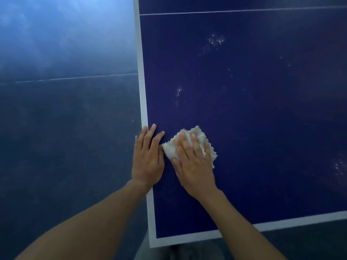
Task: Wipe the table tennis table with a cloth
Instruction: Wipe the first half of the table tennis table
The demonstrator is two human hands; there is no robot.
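Observation:
A dark blue table tennis table (pixel 253 113) with a white border fills the right of the head view, its near left corner at the bottom. A crumpled white cloth (pixel 197 139) lies on it close to the left edge. My right hand (pixel 193 162) presses flat on the cloth with straight fingers. My left hand (pixel 148 156) rests flat on the table's left border line, right beside the cloth, fingers straight and holding nothing. Small white specks (pixel 216 41) dot the surface farther up and more specks (pixel 178 92) lie above the cloth.
Glossy bluish floor tiles (pixel 65 109) lie left of the table's edge. A thin white centre line (pixel 244 10) crosses the table at the top. More specks (pixel 339 167) sit at the far right.

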